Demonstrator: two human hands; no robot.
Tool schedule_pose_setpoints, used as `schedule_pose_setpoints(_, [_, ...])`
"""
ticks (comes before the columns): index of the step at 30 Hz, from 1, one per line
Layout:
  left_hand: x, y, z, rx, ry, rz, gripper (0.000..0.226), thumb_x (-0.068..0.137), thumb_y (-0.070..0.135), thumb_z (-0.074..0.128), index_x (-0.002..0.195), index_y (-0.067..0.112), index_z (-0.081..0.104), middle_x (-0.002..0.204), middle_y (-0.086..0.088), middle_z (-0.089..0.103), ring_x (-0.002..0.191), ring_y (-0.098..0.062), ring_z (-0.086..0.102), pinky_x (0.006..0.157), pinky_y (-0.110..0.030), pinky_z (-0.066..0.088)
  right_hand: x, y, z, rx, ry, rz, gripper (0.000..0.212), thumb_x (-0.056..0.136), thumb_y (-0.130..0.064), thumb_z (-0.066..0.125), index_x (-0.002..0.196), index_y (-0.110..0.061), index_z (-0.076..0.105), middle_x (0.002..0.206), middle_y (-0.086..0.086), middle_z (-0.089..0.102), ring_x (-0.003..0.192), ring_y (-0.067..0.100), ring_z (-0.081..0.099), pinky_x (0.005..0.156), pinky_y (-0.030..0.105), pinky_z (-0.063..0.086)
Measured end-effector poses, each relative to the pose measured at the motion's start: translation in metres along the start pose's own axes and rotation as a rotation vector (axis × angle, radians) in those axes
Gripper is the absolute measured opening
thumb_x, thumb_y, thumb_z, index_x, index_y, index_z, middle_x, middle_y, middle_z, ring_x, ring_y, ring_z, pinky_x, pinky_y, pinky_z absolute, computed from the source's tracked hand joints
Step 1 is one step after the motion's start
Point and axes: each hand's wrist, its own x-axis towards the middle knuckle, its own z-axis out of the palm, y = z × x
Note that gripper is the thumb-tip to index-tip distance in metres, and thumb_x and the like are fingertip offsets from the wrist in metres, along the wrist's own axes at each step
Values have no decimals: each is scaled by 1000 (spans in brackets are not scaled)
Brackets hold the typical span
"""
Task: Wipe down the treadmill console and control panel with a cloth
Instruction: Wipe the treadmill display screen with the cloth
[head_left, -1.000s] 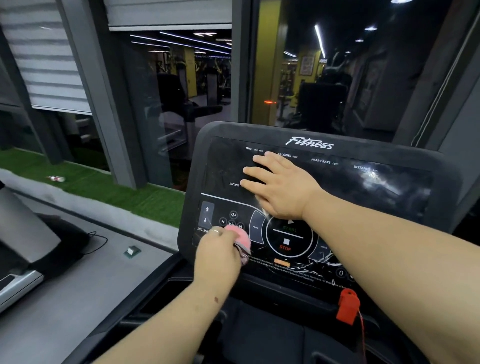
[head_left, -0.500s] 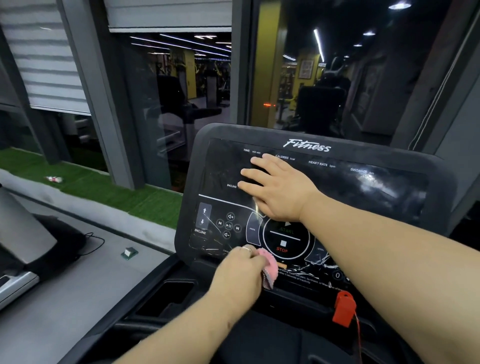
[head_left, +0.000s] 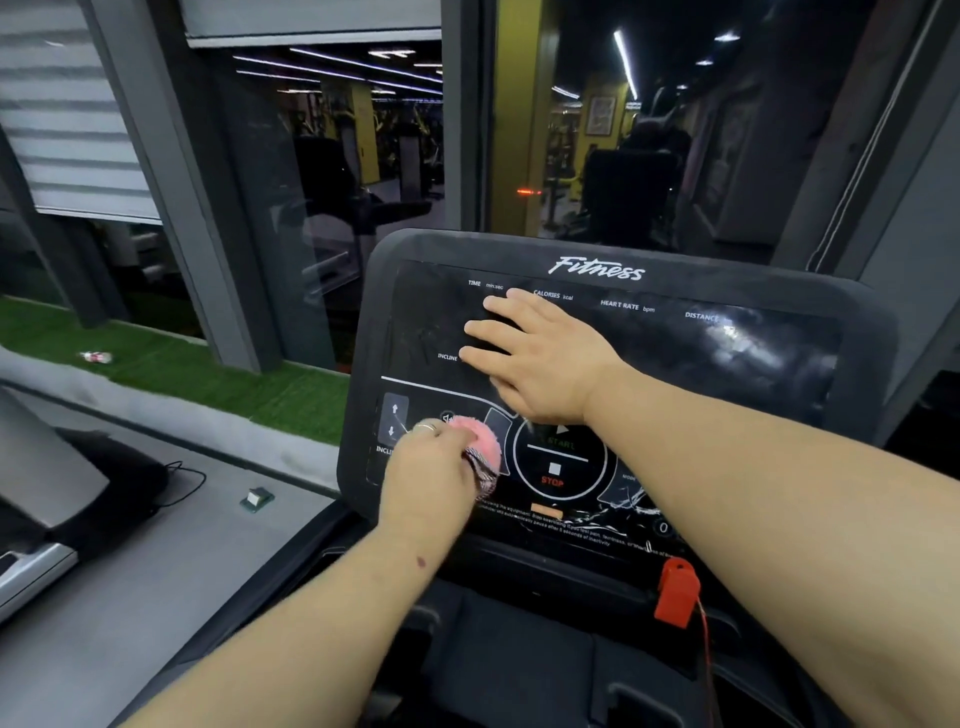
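Gripping a bunched pink cloth (head_left: 480, 452), the left hand (head_left: 434, 480) now presses it onto the control panel (head_left: 561, 462) just left of the round START/STOP dial, over the small media buttons beside the incline arrows (head_left: 394, 420). Half a second ago that hand sat lower, at the panel's bottom edge near the printed warning text, and a second ago it was up about where it is now, so the cloth has gone down and come back up: a short scrubbing stroke over the left button cluster. The right hand (head_left: 540, 358) has not shifted; it lies flat with fingers spread and straight on the dark display of the treadmill console (head_left: 769, 358), between the TIME and INCLINE labels, grasping nothing and apparently bracing the housing. Judging by this, the lower left of the panel is being covered, while the dial, the right-hand buttons, the smudged glare patch under DISTANCE and the display beneath the resting palm probably all remain to wipe. A red safety key (head_left: 678, 592) hangs below the panel, well apart from the cloth.
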Motion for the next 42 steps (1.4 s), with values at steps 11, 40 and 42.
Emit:
schedule_pose_setpoints(11, [0, -31, -5, -94, 63, -259, 46, 76, -2, 55, 113, 16, 77, 109, -12, 67, 102, -34, 61, 88, -40, 52, 0, -1, 0, 9, -15, 6, 42, 101, -38, 44, 139, -27, 59, 148, 3, 53, 144, 36, 36, 124, 52, 18])
schedule_pose_setpoints(40, [25, -38, -51, -595, -302, -245, 65, 74, -4, 57, 103, 52, 42, 117, 13, 68, 101, -4, 68, 87, -33, 57, 5, -107, 0, 402, -13, 146, 33, 78, -18, 72, 111, -22, 69, 104, -2, 65, 102, 25, 56, 81, 37, 50])
schedule_pose_setpoints(42, [33, -41, -56, -533, -349, -143, 72, 74, -6, 58, 112, 54, 44, 124, 16, 61, 110, -3, 63, 95, -29, 54, -2, -95, -3, 302, 11, 126, 24, 84, -18, 64, 107, -20, 70, 98, 1, 63, 85, 26, 56, 70, 36, 47])
